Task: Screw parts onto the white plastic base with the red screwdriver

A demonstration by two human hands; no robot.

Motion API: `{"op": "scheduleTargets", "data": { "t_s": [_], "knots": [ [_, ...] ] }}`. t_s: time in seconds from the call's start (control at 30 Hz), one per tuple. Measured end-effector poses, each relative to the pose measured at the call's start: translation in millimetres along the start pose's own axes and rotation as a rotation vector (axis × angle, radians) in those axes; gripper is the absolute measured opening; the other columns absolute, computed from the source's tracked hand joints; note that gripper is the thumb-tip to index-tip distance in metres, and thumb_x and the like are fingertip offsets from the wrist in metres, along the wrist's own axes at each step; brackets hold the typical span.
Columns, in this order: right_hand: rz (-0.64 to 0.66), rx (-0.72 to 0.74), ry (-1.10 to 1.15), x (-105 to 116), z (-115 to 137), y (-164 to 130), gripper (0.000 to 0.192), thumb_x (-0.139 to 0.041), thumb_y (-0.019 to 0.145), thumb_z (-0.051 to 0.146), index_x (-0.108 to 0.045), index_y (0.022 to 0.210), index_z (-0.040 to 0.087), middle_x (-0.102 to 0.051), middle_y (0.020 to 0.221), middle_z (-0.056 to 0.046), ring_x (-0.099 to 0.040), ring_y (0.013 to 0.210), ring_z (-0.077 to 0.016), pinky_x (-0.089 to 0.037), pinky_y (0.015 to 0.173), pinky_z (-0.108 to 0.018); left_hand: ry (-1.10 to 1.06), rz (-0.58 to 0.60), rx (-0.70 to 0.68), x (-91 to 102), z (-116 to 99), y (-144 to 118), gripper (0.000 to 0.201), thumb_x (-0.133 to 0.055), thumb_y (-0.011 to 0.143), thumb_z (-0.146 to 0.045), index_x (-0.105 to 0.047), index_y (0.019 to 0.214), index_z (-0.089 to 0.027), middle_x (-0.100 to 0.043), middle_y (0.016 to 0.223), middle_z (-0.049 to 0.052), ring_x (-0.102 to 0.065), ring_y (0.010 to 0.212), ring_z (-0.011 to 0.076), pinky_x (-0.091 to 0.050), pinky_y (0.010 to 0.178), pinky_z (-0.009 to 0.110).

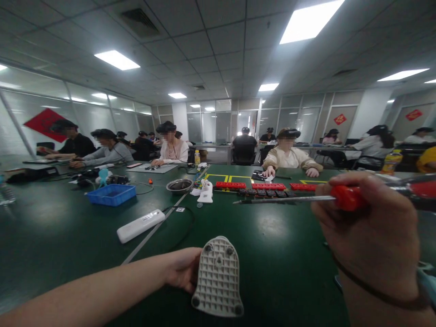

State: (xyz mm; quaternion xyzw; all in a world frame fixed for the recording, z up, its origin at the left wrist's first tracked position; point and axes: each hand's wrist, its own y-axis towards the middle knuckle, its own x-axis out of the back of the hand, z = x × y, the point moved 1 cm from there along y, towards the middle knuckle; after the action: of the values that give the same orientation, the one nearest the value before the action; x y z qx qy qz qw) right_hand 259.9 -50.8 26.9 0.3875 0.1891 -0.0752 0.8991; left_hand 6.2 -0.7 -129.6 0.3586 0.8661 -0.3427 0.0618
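The left hand (182,272) is closed on the left edge of a grey plastic base (218,277), held upright just above the near edge of the green counter (68,236). The base is tombstone-shaped, rounded end up and flat end down, so its long axis runs near-vertical; the side facing the camera is a grid of small square cells, with round feet at the corners, four by my count.

The right hand (371,227) is wrapped around the red handle of a screwdriver (306,199). Its thin metal shaft lies almost level and points left, tip hanging above the counter well apart from the base. How tightly the fingers close behind the handle cannot be seen, but the tool is fully carried by this hand. A dark band circles the right wrist.

On the counter beyond: one white oblong block (140,225) with a black cable (184,227) curling off it, one blue plastic tray (111,194), one round metal bowl (179,185), one small white device (206,190), and three flat red strips (269,185) in a row with a line of dark pieces just in front. Yellow tape marks squares behind them. One yellow bottle (196,157) stands further back. Other people sit at the far side and at other counters.
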Motion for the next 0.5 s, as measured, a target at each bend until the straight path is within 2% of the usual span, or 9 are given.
{"op": "scheduleTargets", "data": {
  "t_s": [0.07,0.13,0.27,0.4,0.5],
  "knots": [
    [-0.020,0.012,0.032,2.6,2.2,-0.1,0.014,-0.062,0.068,0.030,-0.061,0.059,0.019,-0.035,0.045,0.001,-0.033,0.039,-0.0072,-0.023,0.030,-0.017,-0.094,0.004,0.055,-9.5,1.1,4.4,0.048,-0.051,0.070,-0.052,-0.055,0.100,-0.015,-0.058,0.105,0.011,-0.050,0.103,0.0256,-0.033,0.089,0.043],
    [-0.038,0.029,0.051,5.6,4.1,0.1,0.013,-0.061,0.068,0.029,-0.061,0.060,0.018,-0.035,0.045,0.001,-0.033,0.039,-0.0070,-0.023,0.030,-0.017,-0.139,-0.021,0.029,-15.9,3.1,7.9,0.048,-0.052,0.070,-0.050,-0.055,0.100,-0.013,-0.058,0.105,0.011,-0.048,0.106,0.0252,-0.030,0.092,0.042],
    [-0.037,0.038,0.071,7.9,5.8,1.4,0.013,-0.060,0.068,0.028,-0.060,0.060,0.018,-0.037,0.046,0.001,-0.033,0.039,-0.0065,-0.023,0.031,-0.016,-0.200,-0.038,-0.030,-26.8,10.5,15.9,0.036,-0.056,0.073,-0.030,-0.056,0.102,-0.008,-0.058,0.106,0.012,-0.048,0.108,0.0236,-0.028,0.095,0.039],
    [-0.059,0.034,0.065,10.5,5.5,4.1,0.014,-0.061,0.067,0.030,-0.059,0.060,0.018,-0.037,0.049,0.002,-0.033,0.040,-0.0066,-0.023,0.031,-0.017,-0.407,0.079,-0.054,-40.7,10.2,20.3,0.033,-0.056,0.073,-0.026,-0.058,0.096,-0.003,-0.060,0.101,0.015,-0.050,0.105,0.0255,-0.028,0.096,0.041],
    [-0.055,0.102,-0.011,15.7,8.4,4.0,0.015,-0.055,0.074,0.030,-0.058,0.063,0.019,-0.037,0.055,0.001,-0.035,0.042,-0.0069,-0.024,0.032,-0.017,-0.519,0.179,-0.098,-52.0,-8.2,17.8,0.035,-0.054,0.075,-0.031,-0.059,0.095,-0.004,-0.061,0.098,0.015,-0.053,0.101,0.0263,-0.027,0.096,0.043]
  ]
}}
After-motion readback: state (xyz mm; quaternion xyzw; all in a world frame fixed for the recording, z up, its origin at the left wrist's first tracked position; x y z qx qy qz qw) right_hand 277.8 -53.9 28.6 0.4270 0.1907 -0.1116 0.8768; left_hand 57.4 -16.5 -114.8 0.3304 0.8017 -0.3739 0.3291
